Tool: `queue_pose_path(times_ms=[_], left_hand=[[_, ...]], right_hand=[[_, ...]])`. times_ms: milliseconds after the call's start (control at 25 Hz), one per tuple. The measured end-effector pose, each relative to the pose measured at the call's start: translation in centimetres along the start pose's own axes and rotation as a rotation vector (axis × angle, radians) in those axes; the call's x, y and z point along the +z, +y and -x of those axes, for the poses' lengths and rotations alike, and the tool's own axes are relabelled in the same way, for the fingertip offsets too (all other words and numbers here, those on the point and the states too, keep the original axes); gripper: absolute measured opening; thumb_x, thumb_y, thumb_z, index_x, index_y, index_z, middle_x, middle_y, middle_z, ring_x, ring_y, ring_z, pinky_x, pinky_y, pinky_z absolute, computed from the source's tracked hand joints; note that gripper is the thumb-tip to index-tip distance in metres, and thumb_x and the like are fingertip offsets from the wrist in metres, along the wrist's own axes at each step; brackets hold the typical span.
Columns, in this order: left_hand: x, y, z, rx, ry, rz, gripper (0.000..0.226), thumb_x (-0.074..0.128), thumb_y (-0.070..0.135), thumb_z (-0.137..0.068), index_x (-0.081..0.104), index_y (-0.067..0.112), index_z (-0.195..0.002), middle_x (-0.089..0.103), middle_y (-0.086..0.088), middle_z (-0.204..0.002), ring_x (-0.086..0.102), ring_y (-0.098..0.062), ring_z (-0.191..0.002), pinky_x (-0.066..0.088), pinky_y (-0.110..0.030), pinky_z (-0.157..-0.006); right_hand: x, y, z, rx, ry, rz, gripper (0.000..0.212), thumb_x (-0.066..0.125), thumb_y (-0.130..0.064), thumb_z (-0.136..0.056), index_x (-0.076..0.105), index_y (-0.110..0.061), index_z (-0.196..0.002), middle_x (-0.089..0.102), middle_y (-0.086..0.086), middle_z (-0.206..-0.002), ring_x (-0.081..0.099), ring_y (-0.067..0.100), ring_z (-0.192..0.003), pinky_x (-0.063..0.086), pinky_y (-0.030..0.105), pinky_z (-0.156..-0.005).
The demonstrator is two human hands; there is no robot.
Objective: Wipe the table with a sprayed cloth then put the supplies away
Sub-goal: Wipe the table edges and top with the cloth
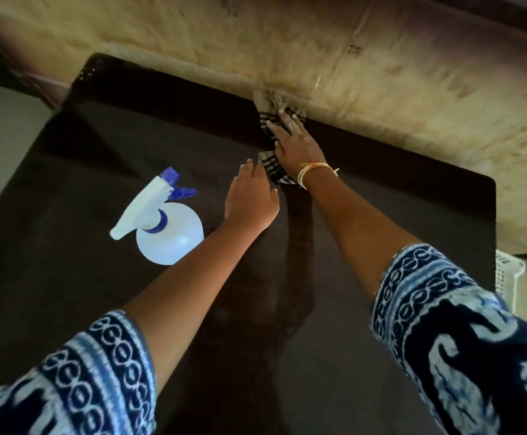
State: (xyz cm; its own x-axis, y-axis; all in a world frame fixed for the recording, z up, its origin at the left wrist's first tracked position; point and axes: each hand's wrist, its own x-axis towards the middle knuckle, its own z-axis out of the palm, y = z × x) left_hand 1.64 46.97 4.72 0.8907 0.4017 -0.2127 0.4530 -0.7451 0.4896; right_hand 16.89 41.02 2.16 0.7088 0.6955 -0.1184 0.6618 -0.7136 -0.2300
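A dark brown table [381,309] fills most of the view. Near its far edge lies a black-and-white striped cloth [270,120], and my right hand [293,136] presses flat on it with straight fingers. Part of the cloth shows below my right wrist, where the fingertips of my left hand [251,193] touch it; the left hand rests flat on the table. To the left of my left hand stands a clear spray bottle [169,237] with a white head and blue nozzle, untouched.
A beige, stained wall [381,73] runs right behind the table's far edge. At the right, beyond the table's corner, a white plastic basket [507,271] shows partly. Pale floor [1,146] lies to the left of the table.
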Motion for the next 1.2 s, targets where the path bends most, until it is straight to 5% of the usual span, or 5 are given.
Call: queue_pose_path(times_ms=[480,800,960,1200], left_hand=[[4.8,9.3,-0.5,0.312,-0.136,-0.103,0.062,0.048,0.027,-0.098,0.023,0.006,-0.151,0.021,-0.013,-0.159,0.017,-0.025,-0.148,0.017,-0.039,-0.120],[9.4,18.1,-0.4,0.316,-0.139,-0.116,0.063,0.051,0.029,-0.097,0.025,0.006,-0.150,0.022,-0.013,-0.159,0.018,-0.025,-0.148,0.017,-0.040,-0.120],[10.1,18.8,0.4,0.268,-0.107,-0.130,0.062,0.051,0.029,-0.097,0.027,0.006,-0.149,0.024,-0.013,-0.158,0.020,-0.025,-0.148,0.018,-0.041,-0.120],[8.0,14.6,1.7,0.138,-0.022,-0.098,0.059,0.050,0.027,-0.097,0.029,0.006,-0.149,0.027,-0.013,-0.157,0.022,-0.025,-0.147,0.018,-0.041,-0.120]], right_hand=[[-2.0,16.7,10.5,0.511,0.130,-0.039,0.055,0.037,-0.010,-0.099,0.030,-0.023,-0.152,0.011,0.010,-0.162,0.013,0.034,-0.148,0.015,0.036,-0.120],[-3.7,29.2,18.9,0.702,0.185,-0.048,0.053,0.039,-0.013,-0.099,0.033,-0.021,-0.151,0.015,0.018,-0.160,0.015,0.037,-0.147,0.016,0.038,-0.120],[-3.2,30.4,20.5,0.778,0.226,-0.038,0.051,0.046,-0.022,-0.099,0.036,-0.021,-0.149,0.020,0.018,-0.158,0.021,0.037,-0.144,0.025,0.043,-0.116],[-3.6,26.5,19.2,1.206,0.277,-0.061,0.045,0.031,-0.015,-0.103,0.032,-0.017,-0.149,0.027,0.021,-0.154,0.040,0.042,-0.130,0.036,0.045,-0.105]])
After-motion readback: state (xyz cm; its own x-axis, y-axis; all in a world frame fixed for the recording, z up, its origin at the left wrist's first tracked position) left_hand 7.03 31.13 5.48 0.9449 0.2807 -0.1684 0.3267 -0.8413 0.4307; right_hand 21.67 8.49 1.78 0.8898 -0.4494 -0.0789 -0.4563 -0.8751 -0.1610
